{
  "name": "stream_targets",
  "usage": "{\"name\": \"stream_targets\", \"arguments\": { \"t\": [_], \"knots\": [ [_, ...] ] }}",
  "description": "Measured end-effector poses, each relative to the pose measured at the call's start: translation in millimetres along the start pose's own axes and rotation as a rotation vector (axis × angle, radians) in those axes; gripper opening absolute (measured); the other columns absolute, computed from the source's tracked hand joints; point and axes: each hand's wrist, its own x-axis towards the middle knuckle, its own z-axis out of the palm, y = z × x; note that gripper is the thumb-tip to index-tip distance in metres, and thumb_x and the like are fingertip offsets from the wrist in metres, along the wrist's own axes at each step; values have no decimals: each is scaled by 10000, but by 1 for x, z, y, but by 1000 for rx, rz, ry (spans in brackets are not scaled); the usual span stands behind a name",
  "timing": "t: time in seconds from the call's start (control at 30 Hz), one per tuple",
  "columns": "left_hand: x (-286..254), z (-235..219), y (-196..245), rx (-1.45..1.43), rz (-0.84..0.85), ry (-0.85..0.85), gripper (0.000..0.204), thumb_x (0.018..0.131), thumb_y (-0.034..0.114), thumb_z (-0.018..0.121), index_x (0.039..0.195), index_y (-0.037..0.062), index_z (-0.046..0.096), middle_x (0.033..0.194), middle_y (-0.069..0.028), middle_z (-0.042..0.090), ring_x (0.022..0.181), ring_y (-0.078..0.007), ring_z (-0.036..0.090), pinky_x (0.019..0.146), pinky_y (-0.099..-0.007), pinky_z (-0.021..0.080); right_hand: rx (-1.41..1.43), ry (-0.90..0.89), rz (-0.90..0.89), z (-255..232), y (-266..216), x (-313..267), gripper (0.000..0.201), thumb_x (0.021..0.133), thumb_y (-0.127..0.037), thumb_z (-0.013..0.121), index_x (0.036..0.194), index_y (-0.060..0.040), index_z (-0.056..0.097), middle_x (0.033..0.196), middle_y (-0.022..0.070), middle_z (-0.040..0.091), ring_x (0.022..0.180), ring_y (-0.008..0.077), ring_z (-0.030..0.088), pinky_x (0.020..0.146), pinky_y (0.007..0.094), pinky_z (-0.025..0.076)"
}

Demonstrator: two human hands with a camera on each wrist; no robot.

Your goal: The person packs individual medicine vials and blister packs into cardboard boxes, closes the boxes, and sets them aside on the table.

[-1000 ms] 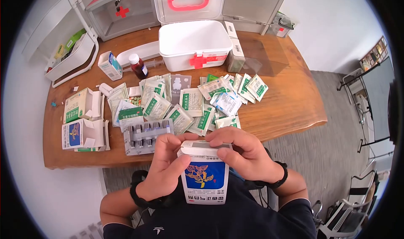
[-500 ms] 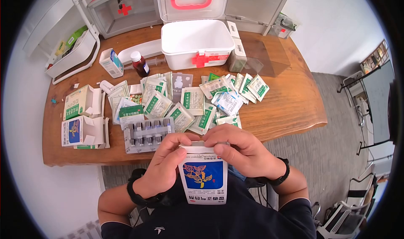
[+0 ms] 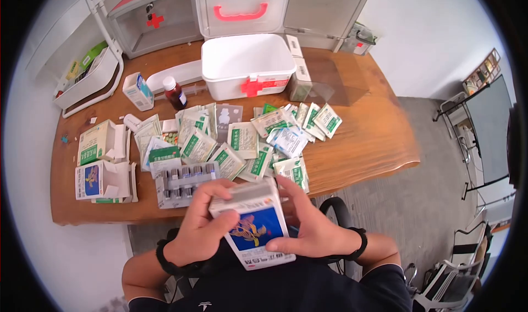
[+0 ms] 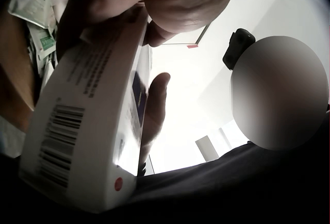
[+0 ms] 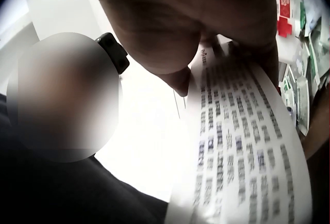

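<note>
Close to the body, below the table's front edge, a white medicine box (image 3: 258,229) with a blue picture panel is held tilted between both hands. My left hand (image 3: 199,229) grips its upper left side, thumb on the front face and fingers behind. On the right, my right hand (image 3: 316,232) holds the box with the thumb across the lower front and fingers along the far side. The left wrist view shows the barcode side of the box (image 4: 72,141); the right wrist view shows a side covered in small print (image 5: 232,131). The box's top appears closed.
Several green-and-white sachets (image 3: 243,140) cover the table's middle, beside a blister tray of dark vials (image 3: 184,184). Opened cartons (image 3: 102,180) lie at left. A brown bottle (image 3: 176,94) and an open white first-aid box (image 3: 247,64) stand behind.
My right hand has slid from the box's top edge down its right side, and its fingers have spread. The box has rotated and tilted, showing its top again.
</note>
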Motion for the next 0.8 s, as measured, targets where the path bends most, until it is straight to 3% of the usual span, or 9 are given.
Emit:
{"name": "stream_targets", "arguments": {
  "t": [0.07,0.13,0.17,0.2,0.3,0.4,0.57,0.73,0.8],
  "knots": [
    [4,-2,0,-91,6,25,351,974,20,597,1266,103,420,1390,-96,407,1276,-175,445,1086,-361,375,-113,-32,37,-11,-1,3,967,855,-172,824,1549,20,178,1403,219,502,1281,258,526,1026,368,467],
    [14,-3,1,30,193,-36,379,963,48,624,1275,107,416,1423,-95,363,1330,-183,391,1120,-364,333,-145,-34,-2,-30,-10,10,912,837,-157,829,1524,34,261,1371,212,533,1280,232,527,1047,344,444],
    [18,-4,11,93,195,-89,570,918,147,712,1378,103,377,1515,-101,284,1401,-233,327,1157,-427,282,-154,0,-64,-39,-24,14,866,824,-144,833,1500,43,326,1369,196,536,1283,224,526,1075,348,427],
    [22,-2,19,91,199,-94,570,918,147,712,1378,103,377,1515,-101,284,1401,-233,327,1157,-427,282,-290,27,-140,-54,-34,18,866,824,-141,834,1503,39,327,1370,174,538,1293,223,520,1091,351,417],
    [27,0,35,-21,176,132,969,832,346,798,1557,92,206,1634,-101,158,1481,-334,242,1187,-569,197,-256,182,-288,-103,-87,38,830,835,-88,804,1507,26,330,1377,141,535,1290,226,520,1099,388,427],
    [19,-4,31,92,139,199,929,876,502,718,1550,88,231,1596,-107,256,1464,-318,299,1176,-551,269,-587,352,-540,-185,-120,74,816,811,13,763,1505,11,335,1274,127,589,1207,215,578,1046,354,468],
    [7,-20,16,103,112,213,842,927,488,660,1531,61,259,1590,-121,262,1446,-314,325,1179,-533,269,-926,473,-357,-270,-125,113,737,773,-26,767,1450,-60,477,1240,119,625,1118,216,615,1009,350,478],
    [-3,-29,12,110,82,231,783,944,449,649,1511,41,295,1574,-139,287,1421,-305,360,1175,-501,291,-1098,377,-126,-289,-104,136,764,718,2,757,1435,-85,507,1230,112,644,1127,221,616,1007,345,473],
    [-7,-34,11,54,73,222,735,944,332,643,1520,44,288,1606,-117,246,1446,-279,324,1194,-480,241,-1162,361,-32,-294,-99,139,756,701,5,725,1422,-100,522,1251,123,646,1143,250,614,1021,350,465]
  ]
}}
